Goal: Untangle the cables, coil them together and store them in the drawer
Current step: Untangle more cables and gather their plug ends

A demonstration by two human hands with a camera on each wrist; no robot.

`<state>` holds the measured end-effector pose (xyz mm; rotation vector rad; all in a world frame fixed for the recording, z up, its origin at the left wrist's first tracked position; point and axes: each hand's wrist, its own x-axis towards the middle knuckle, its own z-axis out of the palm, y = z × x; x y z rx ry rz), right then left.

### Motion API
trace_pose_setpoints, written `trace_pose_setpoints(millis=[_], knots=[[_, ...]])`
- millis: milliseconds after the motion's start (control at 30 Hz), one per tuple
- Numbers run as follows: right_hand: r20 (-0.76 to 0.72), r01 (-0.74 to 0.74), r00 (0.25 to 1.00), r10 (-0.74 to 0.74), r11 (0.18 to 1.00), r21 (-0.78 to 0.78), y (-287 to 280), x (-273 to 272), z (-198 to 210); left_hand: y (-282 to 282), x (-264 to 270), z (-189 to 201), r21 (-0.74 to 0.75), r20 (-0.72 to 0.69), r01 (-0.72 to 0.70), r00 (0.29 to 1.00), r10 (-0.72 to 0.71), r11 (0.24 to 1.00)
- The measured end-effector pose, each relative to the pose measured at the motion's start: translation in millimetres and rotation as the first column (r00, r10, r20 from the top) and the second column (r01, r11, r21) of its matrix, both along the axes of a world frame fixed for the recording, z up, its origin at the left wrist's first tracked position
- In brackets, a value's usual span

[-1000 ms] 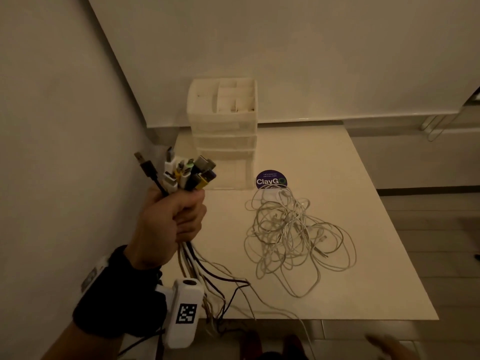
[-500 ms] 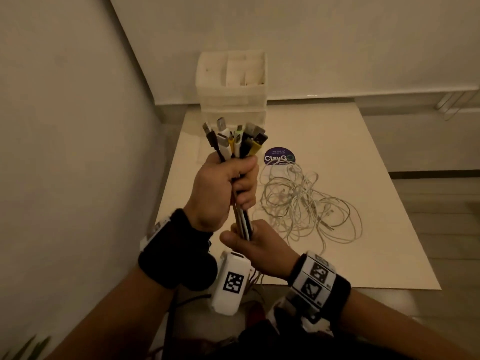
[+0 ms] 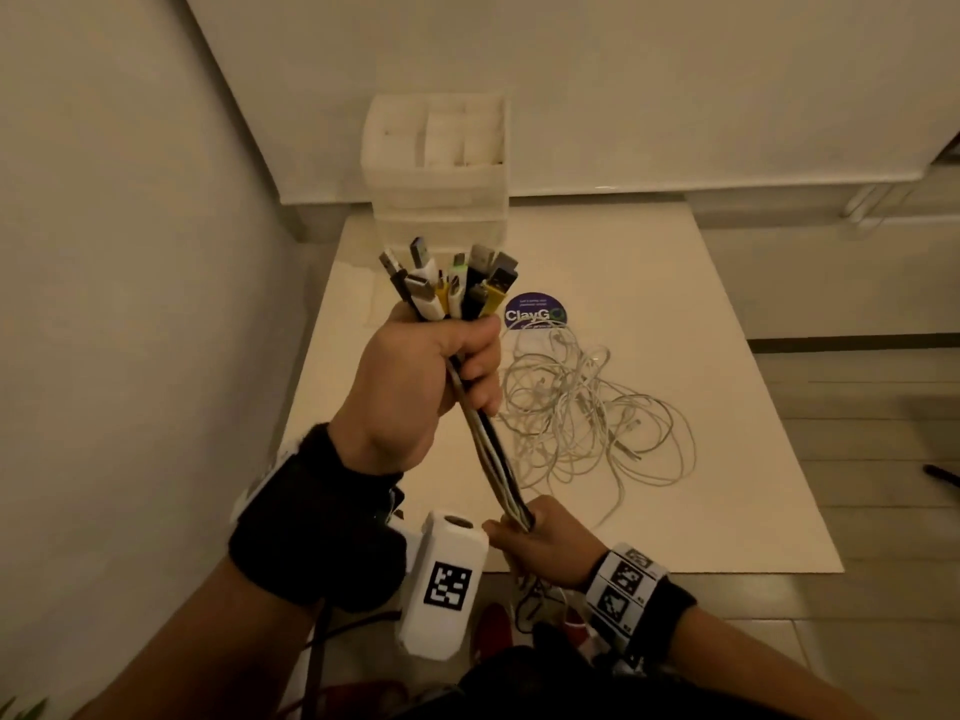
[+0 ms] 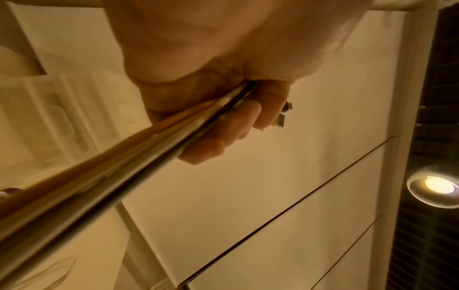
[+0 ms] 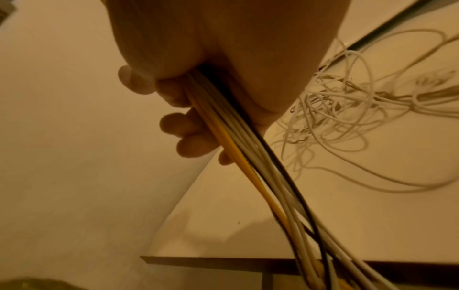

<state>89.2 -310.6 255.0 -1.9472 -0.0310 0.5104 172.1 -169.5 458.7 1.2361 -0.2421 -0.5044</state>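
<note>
My left hand [image 3: 431, 376] grips a bundle of cables [image 3: 491, 454] just below its plugs [image 3: 452, 285], which stick up in white, black and yellow. Lower down, my right hand [image 3: 540, 543] is closed round the same bundle near the table's front edge. The stretch between the hands is taut and straight. In the left wrist view the cables [image 4: 139, 155] run out from under the curled fingers [image 4: 223, 133]. The right wrist view shows white, yellow and black cables [image 5: 250, 157] passing through the fist. A tangle of white cables [image 3: 587, 413] lies on the table [image 3: 727, 314].
A translucent drawer unit [image 3: 439, 168] stands at the table's back left, against the wall. A round purple sticker [image 3: 535, 311] lies in front of it. The bundle's loose tails hang below the table's front edge. A wall runs close along the left.
My left hand carried the plugs from the left wall toward the middle. The right hand came up, took the bundle below the left hand and has slid down it, pulling it straight.
</note>
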Motion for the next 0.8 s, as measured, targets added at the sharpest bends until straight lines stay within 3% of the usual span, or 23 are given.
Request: trace_pose_setpoints(millis=[200, 300, 500, 633, 733, 800], knots=[[-0.134, 0.121, 0.982, -0.131, 0.989, -0.079, -24, -15, -31, -11, 5, 10, -0.15, -0.008, 0.046, 0.999, -0.048, 0.988], [-0.201, 0.091, 0.972, -0.12, 0.985, -0.147, -31, -30, -48, -19, 7, 17, -0.243, 0.027, 0.118, 0.993, -0.115, 0.963], [-0.278, 0.132, 0.939, -0.201, 0.959, -0.251, -39, -44, -62, -39, 10, 20, -0.269, 0.086, 0.14, 0.989, -0.121, 0.953], [-0.23, 0.076, 0.96, -0.159, 0.94, -0.332, -50, -36, -62, -55, 16, 15, -0.236, 0.046, 0.121, 0.992, -0.114, 0.964], [-0.151, -0.033, 0.989, -0.003, 0.97, -0.24, -83, -31, -52, -55, 22, 11, -0.257, 0.012, 0.202, 0.978, -0.206, 0.945], [-0.185, -0.152, 0.977, 0.105, 0.952, -0.264, -110, -25, -43, -52, 26, 6, -0.326, -0.04, 0.26, 0.957, -0.288, 0.909]])
